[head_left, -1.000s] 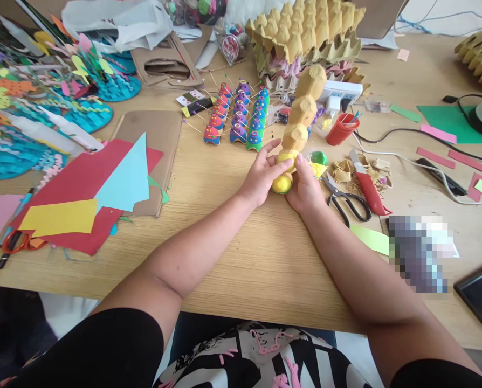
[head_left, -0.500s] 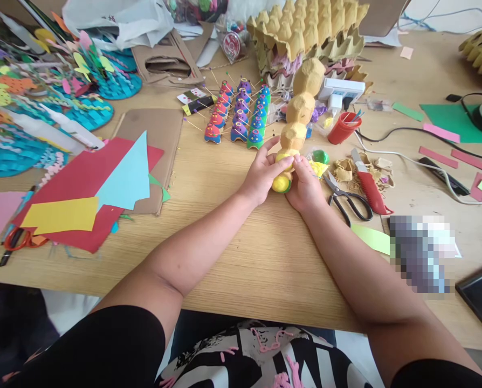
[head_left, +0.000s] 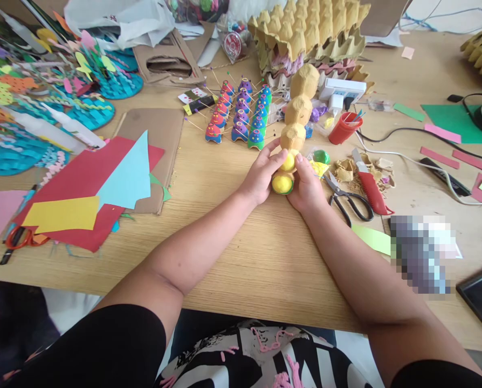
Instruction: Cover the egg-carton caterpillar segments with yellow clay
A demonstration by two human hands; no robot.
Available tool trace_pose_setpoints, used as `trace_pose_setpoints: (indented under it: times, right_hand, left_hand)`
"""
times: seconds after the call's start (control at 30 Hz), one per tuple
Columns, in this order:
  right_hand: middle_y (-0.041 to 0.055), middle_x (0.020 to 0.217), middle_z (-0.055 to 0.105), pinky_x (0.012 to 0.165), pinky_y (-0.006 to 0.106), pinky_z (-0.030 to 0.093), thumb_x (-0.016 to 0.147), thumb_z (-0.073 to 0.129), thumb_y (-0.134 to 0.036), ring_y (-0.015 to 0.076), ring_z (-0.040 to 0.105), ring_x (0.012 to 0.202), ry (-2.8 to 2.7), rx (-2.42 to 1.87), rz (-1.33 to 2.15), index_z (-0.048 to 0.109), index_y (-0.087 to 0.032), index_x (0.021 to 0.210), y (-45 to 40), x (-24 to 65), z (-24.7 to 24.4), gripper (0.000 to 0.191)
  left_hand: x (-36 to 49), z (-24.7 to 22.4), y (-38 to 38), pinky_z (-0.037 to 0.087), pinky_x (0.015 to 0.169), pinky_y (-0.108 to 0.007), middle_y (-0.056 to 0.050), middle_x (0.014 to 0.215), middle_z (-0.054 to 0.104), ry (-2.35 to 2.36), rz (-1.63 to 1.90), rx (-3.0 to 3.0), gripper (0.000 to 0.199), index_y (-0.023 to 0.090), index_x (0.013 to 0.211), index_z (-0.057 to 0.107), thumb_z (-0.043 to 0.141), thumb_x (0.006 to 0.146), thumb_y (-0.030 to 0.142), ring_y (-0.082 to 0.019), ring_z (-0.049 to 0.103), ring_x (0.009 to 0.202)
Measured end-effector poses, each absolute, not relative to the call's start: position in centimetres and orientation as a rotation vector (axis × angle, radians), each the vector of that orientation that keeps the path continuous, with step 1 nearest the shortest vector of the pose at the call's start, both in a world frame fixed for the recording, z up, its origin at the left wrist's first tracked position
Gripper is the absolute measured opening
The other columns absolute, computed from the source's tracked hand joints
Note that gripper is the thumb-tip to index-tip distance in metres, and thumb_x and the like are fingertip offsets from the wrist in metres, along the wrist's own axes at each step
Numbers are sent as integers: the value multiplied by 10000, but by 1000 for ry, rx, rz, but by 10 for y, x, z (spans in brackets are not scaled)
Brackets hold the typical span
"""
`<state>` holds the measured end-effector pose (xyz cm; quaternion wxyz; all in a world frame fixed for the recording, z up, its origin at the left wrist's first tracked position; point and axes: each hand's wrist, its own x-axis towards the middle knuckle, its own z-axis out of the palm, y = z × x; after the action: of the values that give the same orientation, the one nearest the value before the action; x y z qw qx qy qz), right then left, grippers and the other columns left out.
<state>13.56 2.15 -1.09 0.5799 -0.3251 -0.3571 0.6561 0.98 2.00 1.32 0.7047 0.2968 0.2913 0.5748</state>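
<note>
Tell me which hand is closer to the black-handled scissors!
Right. The right hand is just left of the scissors; the left hand is farther left, across the egg-carton strip.

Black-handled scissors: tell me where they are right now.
In the head view, the black-handled scissors lie on the table, right of centre, between the right hand and the red-handled knife.

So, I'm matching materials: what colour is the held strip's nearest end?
Nearest end: yellow, partly edged green; head view.
</note>
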Motion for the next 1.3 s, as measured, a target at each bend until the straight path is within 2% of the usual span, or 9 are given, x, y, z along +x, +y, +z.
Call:
trace_pose_setpoints:
  times: [0.1,0.27,0.37,0.47,0.67,0.8,0.97,1.07,1.3]
  right_hand:
    - [12,1027,876,1070,499,759,778,1050,-781,329,817,1385,-833,-790,1531,666,-346,960,21,135,-8,608]
    - [18,961,853,1029,497,769,733,1075,-814,341,839,1344,-858,-784,1558,634,-335,906,19,135,-6,673]
    - [11,931,835,1021,504,768,754,1088,-769,345,844,1342,-858,-789,1538,606,-330,887,19,135,-8,666]
    - [16,1025,870,1056,512,763,789,1058,-758,344,832,1379,-835,-795,1537,638,-336,922,21,136,-10,610]
    - [25,1058,885,1077,508,756,794,1042,-794,341,827,1398,-852,-778,1565,682,-339,960,23,137,-10,603]
    - [3,920,842,1000,496,759,706,1126,-741,339,865,1250,-866,-771,1558,690,-322,941,21,136,-7,648]
    - [-39,878,819,866,425,741,656,1182,-671,260,855,989,-863,-756,1561,712,-311,943,20,137,-7,658]
    - [-31,903,830,838,413,735,637,1195,-665,252,852,974,-863,-761,1547,703,-301,928,20,136,-7,678]
    - [-28,848,821,788,399,716,604,1205,-664,235,823,894,-835,-800,1494,717,-292,880,20,132,-9,673]
  left_hand:
    - [9,15,21,637,1273,-466,-11,1091,906,691,1263,638,715,326,1778,580,804,1104,244,-283,873,1333]
    - [9,15,22,612,1307,-484,7,1170,922,731,1257,594,883,407,1827,518,885,1040,246,-301,856,1382]
    - [10,18,20,594,1334,-486,-23,1214,920,684,1261,615,811,352,1831,515,820,1087,247,-296,851,1399]
    - [10,21,18,588,1340,-497,-67,1309,908,635,1266,627,660,282,1789,553,723,1153,255,-295,835,1449]
    - [8,19,20,591,1348,-505,-60,1326,898,697,1244,619,656,314,1748,593,764,1121,223,-299,821,1484]
    - [7,21,21,591,1343,-531,-101,1466,876,698,1260,585,671,302,1782,558,752,1142,245,-320,802,1527]
    - [8,22,21,600,1337,-553,-112,1566,846,699,1264,565,737,321,1805,533,791,1119,247,-342,787,1562]
    - [8,19,23,624,1306,-530,-77,1537,856,713,1269,560,783,357,1801,540,851,1087,275,-346,788,1559]
    - [7,17,24,634,1291,-453,-61,1449,889,696,1264,567,716,341,1784,566,798,1114,240,-297,787,1555]
